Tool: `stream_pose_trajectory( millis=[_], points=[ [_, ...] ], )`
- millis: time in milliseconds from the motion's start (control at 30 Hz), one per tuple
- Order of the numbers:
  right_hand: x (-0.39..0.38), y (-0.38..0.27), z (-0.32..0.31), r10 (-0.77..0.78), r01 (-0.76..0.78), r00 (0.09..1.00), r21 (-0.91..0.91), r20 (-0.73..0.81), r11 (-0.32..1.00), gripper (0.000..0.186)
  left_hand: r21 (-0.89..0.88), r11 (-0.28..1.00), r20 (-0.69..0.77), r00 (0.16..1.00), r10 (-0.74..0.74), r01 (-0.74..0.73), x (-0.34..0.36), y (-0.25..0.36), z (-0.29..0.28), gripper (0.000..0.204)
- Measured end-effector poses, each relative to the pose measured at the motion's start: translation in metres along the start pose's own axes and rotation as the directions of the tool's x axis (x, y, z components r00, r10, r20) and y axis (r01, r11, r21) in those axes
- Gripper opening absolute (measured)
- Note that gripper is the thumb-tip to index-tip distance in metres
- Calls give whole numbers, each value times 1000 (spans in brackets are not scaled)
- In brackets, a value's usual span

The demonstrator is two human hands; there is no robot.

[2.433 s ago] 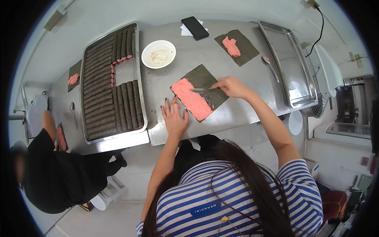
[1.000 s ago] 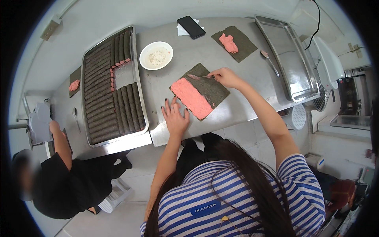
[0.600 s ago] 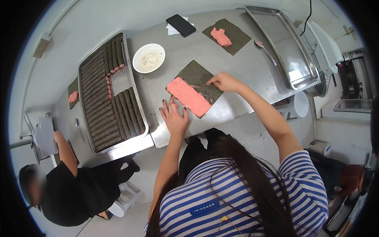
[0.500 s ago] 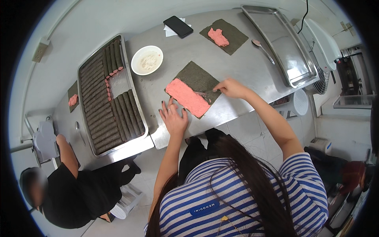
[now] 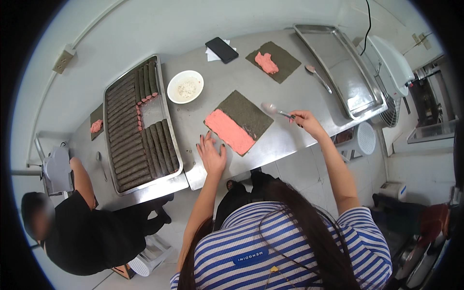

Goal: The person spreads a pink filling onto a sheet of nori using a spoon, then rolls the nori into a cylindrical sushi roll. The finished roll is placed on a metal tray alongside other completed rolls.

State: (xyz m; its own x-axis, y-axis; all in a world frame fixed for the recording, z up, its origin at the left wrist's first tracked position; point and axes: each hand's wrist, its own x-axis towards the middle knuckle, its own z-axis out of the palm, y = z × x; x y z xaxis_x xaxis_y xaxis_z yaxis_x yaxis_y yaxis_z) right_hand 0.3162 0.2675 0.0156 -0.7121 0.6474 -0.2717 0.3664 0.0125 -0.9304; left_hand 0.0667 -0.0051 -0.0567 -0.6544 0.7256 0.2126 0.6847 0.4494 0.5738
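Note:
A dark green seaweed sheet (image 5: 249,110) lies on the steel table, its near half covered by an even layer of pink paste (image 5: 229,131). My right hand (image 5: 308,124) is closed around the handle of a spoon (image 5: 276,109), just right of the sheet. The spoon's bowl points left, close to the sheet's right corner. At the near left edge of the paste, my left hand (image 5: 211,155) rests with its fingers spread, holding nothing. Farther back lies a second seaweed sheet (image 5: 285,64) with a lump of pink paste (image 5: 266,63) on it.
To the left, a metal tray (image 5: 180,162) holds rows of filled seaweed rolls (image 5: 126,140). Behind stand a white bowl (image 5: 186,87) and a black phone (image 5: 222,50). A second spoon (image 5: 319,79) lies beside another tray (image 5: 338,63). A person in black (image 5: 92,232) sits at left.
My right hand has lifted off the sheet's right side and moved right, the spoon now plainly visible in it. My left hand stays at the near edge. The view has tilted slightly.

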Motion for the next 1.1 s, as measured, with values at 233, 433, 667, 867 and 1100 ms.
stream_pose_trajectory(
  millis=[233,433,667,867,1100],
  points=[
    [86,57,-20,100,17,841,211,-532,977,24,-281,954,-61,990,-124,102,-9,-1,-14,30],
    [128,105,-38,-254,-57,774,-463,-580,884,29,-274,938,-45,972,-233,212,-11,11,-31,38],
    [25,29,71,-665,502,746,-623,-38,599,24,-436,746,103,851,-515,504,-35,18,-40,32],
    [-33,27,152,-615,804,590,-451,524,387,24,-522,624,211,797,-566,581,-43,15,-31,32],
    [-41,32,168,-590,743,669,-396,451,540,22,-164,901,85,916,-393,402,44,-12,-38,27]
  ],
)
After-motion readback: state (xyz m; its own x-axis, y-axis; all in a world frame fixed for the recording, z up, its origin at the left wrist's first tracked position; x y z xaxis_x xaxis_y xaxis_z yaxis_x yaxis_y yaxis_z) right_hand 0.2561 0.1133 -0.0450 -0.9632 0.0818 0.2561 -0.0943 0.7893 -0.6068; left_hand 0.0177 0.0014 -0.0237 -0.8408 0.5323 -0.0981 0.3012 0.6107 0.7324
